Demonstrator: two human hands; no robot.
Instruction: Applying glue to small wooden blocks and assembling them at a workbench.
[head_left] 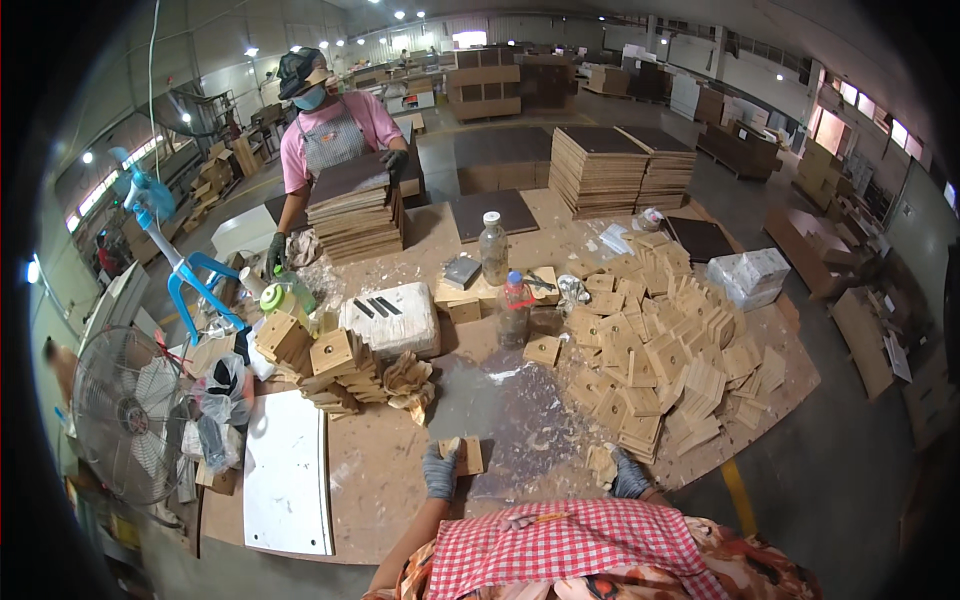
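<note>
My left hand point(440, 471), in a grey glove, is closed on the edge of a small wooden block point(471, 457) with a drilled hole, just above the near side of the work table point(375, 480). To the right, my right hand point(629, 476), gloved too, grips a crumpled tan cloth point(602, 463); its fingers are partly hidden. Right beyond that hand spreads a large heap of similar wooden blocks point(650, 355). At the left, more blocks stand in stacks point(345, 365), beside a crumpled brown cloth point(408, 380). One block point(542, 350) lies apart near the middle.
Bottles point(514, 312) and a wrapped white block point(392, 318) stand mid-table. A white panel point(287, 470) lies at left, beside a fan point(130, 415). Across the table, a co-worker point(345, 130) handles stacked dark boards point(355, 215). More board stacks point(600, 175) rise at the back.
</note>
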